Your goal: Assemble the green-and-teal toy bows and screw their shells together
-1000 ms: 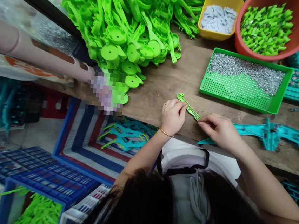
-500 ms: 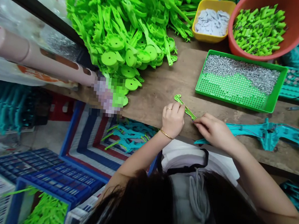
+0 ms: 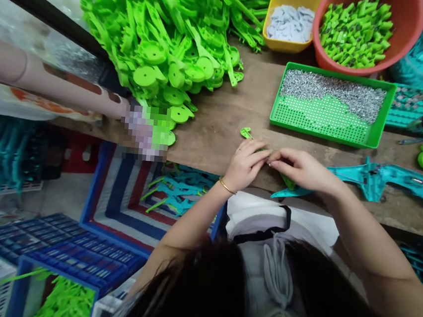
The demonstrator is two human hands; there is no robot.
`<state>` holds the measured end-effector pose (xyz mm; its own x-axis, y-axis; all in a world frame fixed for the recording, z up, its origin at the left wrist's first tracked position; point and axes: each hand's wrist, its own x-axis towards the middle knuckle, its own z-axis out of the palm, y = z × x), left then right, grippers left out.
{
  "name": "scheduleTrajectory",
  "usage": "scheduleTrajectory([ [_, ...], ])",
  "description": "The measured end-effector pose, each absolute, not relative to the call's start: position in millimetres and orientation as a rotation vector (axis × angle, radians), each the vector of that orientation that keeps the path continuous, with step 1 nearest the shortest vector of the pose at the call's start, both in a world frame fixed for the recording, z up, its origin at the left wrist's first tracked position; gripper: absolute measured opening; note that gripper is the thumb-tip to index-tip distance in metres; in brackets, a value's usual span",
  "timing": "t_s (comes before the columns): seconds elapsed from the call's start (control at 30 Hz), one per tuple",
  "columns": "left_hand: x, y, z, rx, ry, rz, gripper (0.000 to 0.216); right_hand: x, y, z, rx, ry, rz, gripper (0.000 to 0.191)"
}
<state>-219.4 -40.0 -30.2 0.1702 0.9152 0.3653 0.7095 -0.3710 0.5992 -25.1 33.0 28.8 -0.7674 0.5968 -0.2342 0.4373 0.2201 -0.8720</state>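
A slim light-green plastic part lies at the front of the wooden bench, mostly covered by my hands. My left hand is closed on it from the left, fingers reaching across its middle. Close beside those fingertips, my right hand pinches with thumb and forefinger. Whatever sits in that pinch is too small to name. Another bit of green shows beneath the right hand; whether it belongs to the same part I cannot tell. A long teal plastic piece extends from under my right hand toward the right.
Beyond my hands stands a green perforated tray of small metal pins or screws. Behind it are a yellow tub and a red bowl of green pieces. Green parts pile up at back left. A pink tube juts in from the left.
My right hand has shifted its pinch along the green part toward my left fingertips. The left fingers now stretch further across the part. The whole view has shifted slightly.
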Motion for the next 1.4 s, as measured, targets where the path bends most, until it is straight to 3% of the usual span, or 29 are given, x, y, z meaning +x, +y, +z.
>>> scheduleTrajectory([
  [0.13, -211.0, -38.6, -37.4, 2.09, 1.531, 0.957, 0.029, -26.5, 31.3, 26.1, -0.924, -2.375, 1.494, 0.02],
  [0.43, -207.7, -37.9, -42.7, 2.106, 1.573, 0.971, 0.026, -30.1, 18.8, 12.8, -1.088, -2.563, 0.864, 0.029],
  [0.87, -206.7, -37.2, -44.4, 2.138, 1.554, 1.014, 0.026, -27.3, 23.4, 18.8, -1.178, -2.055, 1.535, 0.023],
  [1.03, -205.5, -37.8, -42.1, 2.111, 1.55, 1.005, 0.024, -24.7, 21.1, 13.0, -1.288, -2.071, 1.481, 0.027],
  [1.4, -240.4, -30.4, -35.5, 2.023, 1.514, 1.007, 0.022, -22.4, 7.8, 17.7, -1.346, -2.313, 1.137, 0.015],
])
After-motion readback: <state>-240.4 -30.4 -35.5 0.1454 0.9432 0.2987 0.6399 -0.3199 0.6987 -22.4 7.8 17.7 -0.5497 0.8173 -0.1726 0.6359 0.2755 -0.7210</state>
